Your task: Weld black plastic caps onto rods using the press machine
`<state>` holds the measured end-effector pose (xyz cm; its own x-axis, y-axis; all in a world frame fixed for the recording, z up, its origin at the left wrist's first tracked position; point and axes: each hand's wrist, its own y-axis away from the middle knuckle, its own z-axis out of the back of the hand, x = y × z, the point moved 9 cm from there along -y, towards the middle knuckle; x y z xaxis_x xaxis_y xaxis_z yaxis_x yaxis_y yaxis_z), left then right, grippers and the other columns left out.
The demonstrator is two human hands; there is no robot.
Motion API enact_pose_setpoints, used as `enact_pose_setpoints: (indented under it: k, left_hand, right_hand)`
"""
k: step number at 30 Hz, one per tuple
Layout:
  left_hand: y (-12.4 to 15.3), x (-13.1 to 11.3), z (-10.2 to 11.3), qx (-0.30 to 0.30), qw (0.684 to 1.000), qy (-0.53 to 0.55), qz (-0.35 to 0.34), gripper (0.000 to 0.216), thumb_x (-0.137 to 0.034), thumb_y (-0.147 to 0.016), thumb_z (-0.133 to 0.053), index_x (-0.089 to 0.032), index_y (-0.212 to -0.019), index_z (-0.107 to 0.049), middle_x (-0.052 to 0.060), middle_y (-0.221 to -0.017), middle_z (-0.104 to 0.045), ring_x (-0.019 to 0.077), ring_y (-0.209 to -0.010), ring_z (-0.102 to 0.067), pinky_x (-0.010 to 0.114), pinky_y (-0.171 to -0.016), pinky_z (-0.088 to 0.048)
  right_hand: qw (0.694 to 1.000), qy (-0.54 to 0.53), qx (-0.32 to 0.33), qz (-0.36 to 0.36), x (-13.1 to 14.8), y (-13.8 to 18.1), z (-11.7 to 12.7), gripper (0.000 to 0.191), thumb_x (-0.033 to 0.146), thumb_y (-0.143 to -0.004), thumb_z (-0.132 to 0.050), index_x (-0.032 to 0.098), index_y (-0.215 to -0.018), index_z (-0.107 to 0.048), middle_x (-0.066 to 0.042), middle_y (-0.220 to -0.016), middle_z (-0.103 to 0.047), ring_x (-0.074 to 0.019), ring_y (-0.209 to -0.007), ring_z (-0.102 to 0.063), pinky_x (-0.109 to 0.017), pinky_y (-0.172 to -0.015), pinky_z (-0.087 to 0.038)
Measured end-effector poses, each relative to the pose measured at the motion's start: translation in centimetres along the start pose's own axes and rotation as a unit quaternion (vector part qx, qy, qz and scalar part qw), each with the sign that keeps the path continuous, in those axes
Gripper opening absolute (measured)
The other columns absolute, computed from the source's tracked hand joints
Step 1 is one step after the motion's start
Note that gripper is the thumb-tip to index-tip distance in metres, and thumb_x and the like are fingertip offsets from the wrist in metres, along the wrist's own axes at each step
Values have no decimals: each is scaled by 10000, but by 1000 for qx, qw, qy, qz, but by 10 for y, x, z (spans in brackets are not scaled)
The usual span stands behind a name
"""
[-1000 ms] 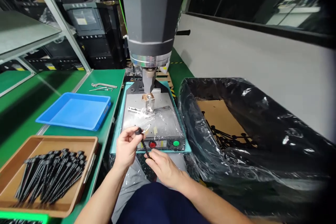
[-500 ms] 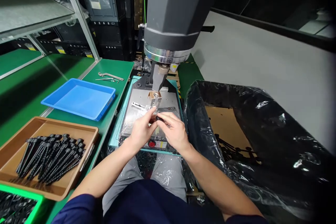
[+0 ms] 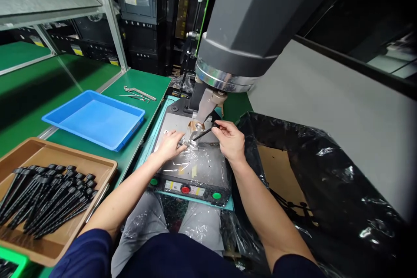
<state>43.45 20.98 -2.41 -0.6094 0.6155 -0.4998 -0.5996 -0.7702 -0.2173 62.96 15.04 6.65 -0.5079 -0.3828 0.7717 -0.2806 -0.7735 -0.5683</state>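
My right hand (image 3: 230, 139) pinches the knobbed end of a thin black rod (image 3: 204, 134), whose other end points left and down across the front of a small metal fixture (image 3: 196, 127). Directly over the fixture hangs the metal horn (image 3: 206, 106) of a press-type machine (image 3: 241, 39). To the left of the fixture, my left hand (image 3: 168, 145) lies over the machine's metal base plate (image 3: 208, 167) with fingers stretched out. I see nothing held in it. Whether its fingertips touch the fixture I cannot tell.
A brown tray (image 3: 107, 163) of similar black rods stands at left, behind it a blue tray (image 3: 97, 117) and wrenches (image 3: 140, 93). A green-edged bin (image 3: 19, 256) is lower left. At right, a box lined with black plastic (image 3: 325, 169) holds black rods. Buttons (image 3: 185, 189) line the base front.
My hands were together in front of the fixture and have parted. The right has moved right and up with the black rod; the left has moved left onto the plate. The view has tilted.
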Motion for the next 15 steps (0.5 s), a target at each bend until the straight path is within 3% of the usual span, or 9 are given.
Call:
enact_pose_setpoints:
  k: [3, 6, 11, 15]
  left_hand:
    - [-1, 2, -16, 63, 998, -20, -2, 412, -298, -881, -569, -124, -1254, -581, 163, -1029, -713, 322, -1019, -623, 459, -937, -385]
    - [5, -5, -25, 97, 995, -18, -32, 238, -227, -854, -583, -181, -1073, -666, 93, -879, -728, 266, -899, -656, 401, -906, -392]
    - [19, -21, -28, 100, 991, -16, -85, 178, -203, -819, -606, -199, -986, -669, 70, -873, -716, 238, -877, -643, 364, -881, -398]
    - [23, -27, -26, 85, 992, 14, -97, 164, -202, -819, -610, -191, -971, -671, 73, -840, -709, 244, -832, -642, 355, -829, -406]
  right_hand:
    - [999, 19, -18, 19, 7, 0, 8, 276, 365, -834, -681, 190, -1046, -703, -91, -1025, -663, -198, -855, -622, -352, -782, -534]
    - [998, 45, -10, 37, 10, 2, 2, 250, 357, -845, -664, 199, -1034, -707, -92, -1030, -669, -202, -841, -622, -366, -780, -536]
    - [995, 74, 37, 47, -3, 5, -31, 191, 336, -842, -643, 213, -969, -715, -76, -999, -691, -221, -908, -620, -356, -763, -541]
    - [995, 96, 37, 10, -27, 0, -49, 200, 366, -816, -657, 198, -910, -712, -82, -962, -692, -223, -880, -616, -344, -744, -536]
